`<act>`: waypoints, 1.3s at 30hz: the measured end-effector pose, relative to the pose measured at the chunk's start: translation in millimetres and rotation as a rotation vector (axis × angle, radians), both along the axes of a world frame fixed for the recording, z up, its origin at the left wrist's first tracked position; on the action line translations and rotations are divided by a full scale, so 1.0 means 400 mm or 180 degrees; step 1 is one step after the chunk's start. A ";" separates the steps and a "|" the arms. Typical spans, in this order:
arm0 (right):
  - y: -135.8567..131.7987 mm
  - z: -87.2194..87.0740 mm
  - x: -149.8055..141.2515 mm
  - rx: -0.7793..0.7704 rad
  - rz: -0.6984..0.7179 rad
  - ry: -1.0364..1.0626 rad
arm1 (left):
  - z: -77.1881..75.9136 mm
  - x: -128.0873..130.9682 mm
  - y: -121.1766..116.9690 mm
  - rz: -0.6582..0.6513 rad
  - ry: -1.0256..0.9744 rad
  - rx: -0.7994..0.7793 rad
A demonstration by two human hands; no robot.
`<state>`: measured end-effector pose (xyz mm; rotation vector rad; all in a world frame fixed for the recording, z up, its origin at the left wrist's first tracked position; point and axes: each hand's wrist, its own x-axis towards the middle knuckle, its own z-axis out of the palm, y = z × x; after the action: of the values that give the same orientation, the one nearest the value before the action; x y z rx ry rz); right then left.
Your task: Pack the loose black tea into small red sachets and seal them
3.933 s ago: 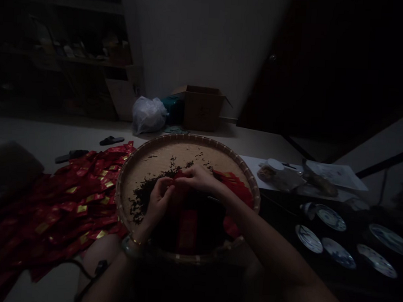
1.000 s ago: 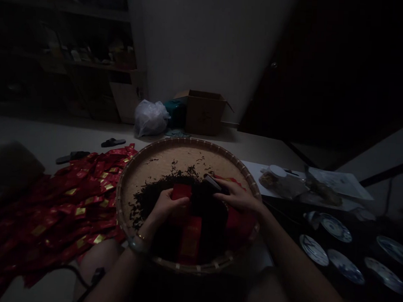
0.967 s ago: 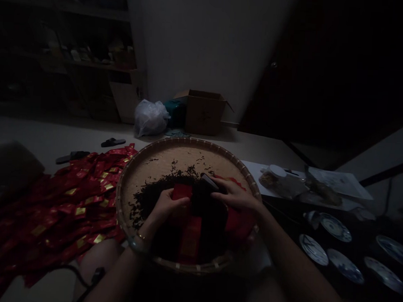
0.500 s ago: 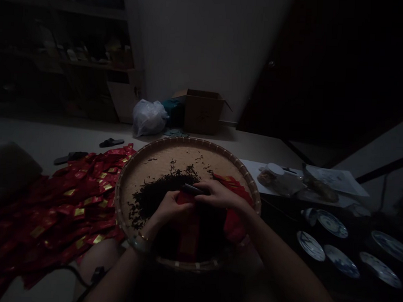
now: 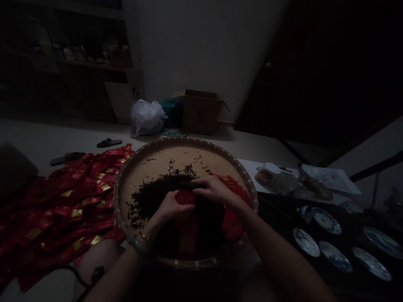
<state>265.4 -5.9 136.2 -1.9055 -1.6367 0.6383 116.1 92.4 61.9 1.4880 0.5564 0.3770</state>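
Note:
A round woven bamboo tray [image 5: 174,152] lies before me with a heap of dark dried leaves, like tea [image 5: 152,189], spread over its middle and near side. My left hand [image 5: 169,208] is closed around the top of a red packet [image 5: 187,227], its thumb across the front. In my right hand [image 5: 214,190] is a small dark bar-shaped tool [image 5: 188,185], held just above the packet's top edge; dim light hides its exact kind. More red packets [image 5: 233,216] lie at the tray's right side, partly behind my right forearm.
Left of the tray, many red packets [image 5: 77,198] with gold labels cover the floor, near dark slippers [image 5: 109,143]. A white plastic bag [image 5: 148,116] and open carton [image 5: 201,112] stand at the wall. At right are a lidded jar [image 5: 271,169] and several blue-and-white dishes [image 5: 334,257].
My right hand has shifted slightly left and down, and the dark tool has tilted so its light edge no longer shows. My left hand keeps its hold on the packet.

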 end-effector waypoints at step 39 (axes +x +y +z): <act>0.021 0.032 0.000 0.0125 -0.0068 0.0524 | 0.010 -0.005 0.000 0.0900 -0.0388 -0.0566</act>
<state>265.2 2.6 148.9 -1.7900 -1.5130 0.7288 113.9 92.3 65.9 1.2092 0.6868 0.6184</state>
